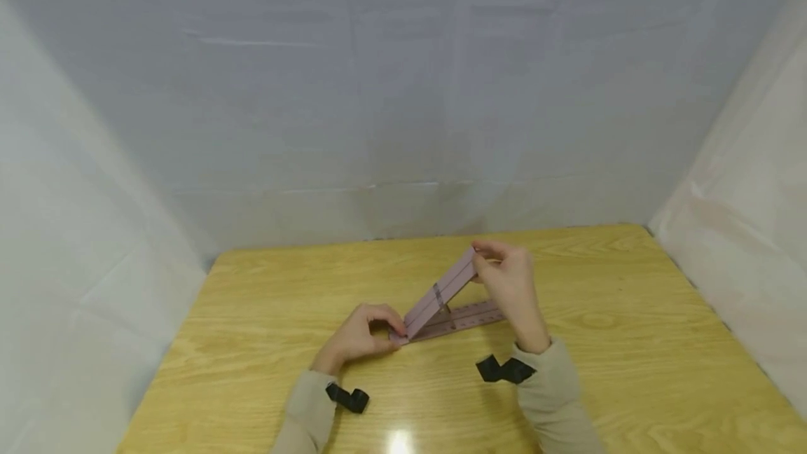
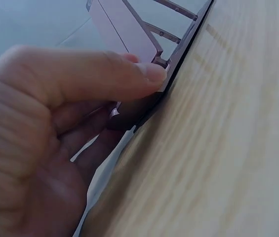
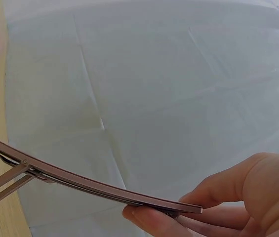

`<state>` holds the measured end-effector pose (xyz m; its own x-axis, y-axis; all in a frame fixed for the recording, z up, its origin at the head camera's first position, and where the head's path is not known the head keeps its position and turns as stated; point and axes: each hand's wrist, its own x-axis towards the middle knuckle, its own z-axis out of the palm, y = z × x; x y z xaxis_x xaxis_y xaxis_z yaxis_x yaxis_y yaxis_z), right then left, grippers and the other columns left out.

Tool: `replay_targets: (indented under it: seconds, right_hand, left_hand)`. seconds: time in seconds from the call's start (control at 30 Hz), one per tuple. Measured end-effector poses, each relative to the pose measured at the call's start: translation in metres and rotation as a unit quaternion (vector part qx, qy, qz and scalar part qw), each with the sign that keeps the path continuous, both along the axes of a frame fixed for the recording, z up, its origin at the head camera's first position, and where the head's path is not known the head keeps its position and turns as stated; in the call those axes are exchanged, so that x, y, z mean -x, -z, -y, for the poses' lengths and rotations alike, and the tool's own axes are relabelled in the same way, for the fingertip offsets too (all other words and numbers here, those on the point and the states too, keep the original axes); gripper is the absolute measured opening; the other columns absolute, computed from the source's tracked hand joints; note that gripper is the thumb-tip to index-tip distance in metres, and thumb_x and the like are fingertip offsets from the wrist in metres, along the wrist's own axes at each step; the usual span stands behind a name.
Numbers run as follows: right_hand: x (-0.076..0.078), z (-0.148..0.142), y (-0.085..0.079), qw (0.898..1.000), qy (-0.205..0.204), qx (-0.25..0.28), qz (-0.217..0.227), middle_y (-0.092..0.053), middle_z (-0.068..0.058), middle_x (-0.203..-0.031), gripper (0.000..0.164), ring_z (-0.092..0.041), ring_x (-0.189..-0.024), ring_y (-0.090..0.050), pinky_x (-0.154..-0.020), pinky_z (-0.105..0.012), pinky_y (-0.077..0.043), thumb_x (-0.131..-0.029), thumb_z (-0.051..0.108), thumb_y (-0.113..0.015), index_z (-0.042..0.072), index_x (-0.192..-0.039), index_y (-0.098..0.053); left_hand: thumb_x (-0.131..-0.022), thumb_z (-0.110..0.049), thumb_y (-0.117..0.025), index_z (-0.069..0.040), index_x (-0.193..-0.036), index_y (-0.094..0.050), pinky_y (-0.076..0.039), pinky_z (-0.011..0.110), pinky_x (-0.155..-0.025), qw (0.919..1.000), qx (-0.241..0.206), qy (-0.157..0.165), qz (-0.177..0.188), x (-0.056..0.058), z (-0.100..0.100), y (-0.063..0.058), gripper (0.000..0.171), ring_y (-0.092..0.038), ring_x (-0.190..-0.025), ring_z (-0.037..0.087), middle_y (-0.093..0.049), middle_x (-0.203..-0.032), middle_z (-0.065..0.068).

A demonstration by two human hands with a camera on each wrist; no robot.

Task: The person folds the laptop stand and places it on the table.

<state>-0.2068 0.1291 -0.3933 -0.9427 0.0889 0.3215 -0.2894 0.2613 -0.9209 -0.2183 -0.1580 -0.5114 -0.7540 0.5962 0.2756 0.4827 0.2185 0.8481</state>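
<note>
A pink folding stand is partly unfolded on the table. Its slotted base strip lies flat, while the upper panel slopes up to the right from the hinge end. My left hand pinches the low hinge end between thumb and fingers, close to the wood. At the panel's raised end, my right hand grips the edge, thumb on one face and fingers on the other. In the right wrist view, thin metal struts run down from a pivot under the panel.
The wood-grain table reaches to a grey-white sheet hanging behind it. More white sheeting stands along the left and right sides. Each sleeve cuff carries a black strap with a small camera.
</note>
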Motion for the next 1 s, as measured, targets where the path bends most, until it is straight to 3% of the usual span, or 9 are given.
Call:
replay_targets:
  seconds: [0.13, 0.23, 0.5, 0.83, 1.0]
  right_hand:
    - [0.001, 0.002, 0.001, 1.000, 0.000, 0.000, 0.000, -0.071, -0.021, -0.094, 0.025, -0.027, -0.069, -0.072, -0.058, -0.028, -0.059, -0.091, -0.002, -0.059, -0.005, -0.113, -0.071]
    - [0.002, 0.003, 0.002, 1.000, -0.002, 0.003, -0.002, -0.071, -0.022, -0.094, 0.025, -0.028, -0.070, -0.072, -0.059, -0.028, -0.059, -0.091, -0.002, -0.060, -0.005, -0.113, -0.071]
    - [0.004, 0.005, 0.003, 1.000, -0.003, 0.009, 0.001, -0.071, -0.022, -0.094, 0.024, -0.028, -0.072, -0.072, -0.059, -0.028, -0.059, -0.091, -0.003, -0.059, -0.006, -0.112, -0.071]
    - [0.004, 0.005, 0.002, 1.000, -0.005, 0.005, 0.008, -0.070, -0.021, -0.095, 0.025, -0.027, -0.072, -0.072, -0.060, -0.028, -0.060, -0.093, 0.000, -0.060, -0.003, -0.115, -0.070]
    - [0.004, 0.006, 0.002, 1.000, -0.001, 0.004, 0.011, -0.070, -0.021, -0.096, 0.025, -0.027, -0.071, -0.071, -0.061, -0.027, -0.059, -0.092, 0.001, -0.060, -0.004, -0.115, -0.070]
  left_hand:
    - [-0.072, 0.006, -0.083, -0.008, -0.090, -0.075, -0.050, 0.035, -0.096, 0.9988, 0.001, -0.019, -0.046, -0.002, 0.005, 0.011, 0.024, -0.066, -0.096, 0.024, -0.072, -0.098, 0.006]
    - [-0.073, 0.003, -0.084, -0.012, -0.087, -0.075, -0.050, 0.036, -0.097, 0.9977, 0.006, -0.029, -0.061, -0.005, 0.007, 0.013, 0.022, -0.066, -0.098, 0.021, -0.072, -0.098, 0.001]
    - [-0.075, 0.000, -0.084, -0.013, -0.084, -0.075, -0.048, 0.037, -0.100, 0.9963, 0.015, -0.056, -0.063, -0.009, 0.008, 0.013, 0.018, -0.066, -0.100, 0.019, -0.072, -0.099, -0.004]
    - [-0.077, 0.001, -0.082, -0.015, -0.083, -0.075, -0.048, 0.040, -0.100, 0.9945, 0.031, -0.083, -0.056, -0.006, 0.008, 0.012, 0.018, -0.067, -0.100, 0.017, -0.073, -0.100, -0.006]
    - [-0.075, 0.008, -0.080, -0.010, -0.082, -0.074, -0.050, 0.042, -0.098, 0.9918, 0.031, -0.092, -0.083, -0.003, 0.005, 0.010, 0.020, -0.068, -0.098, 0.023, -0.073, -0.098, 0.002]
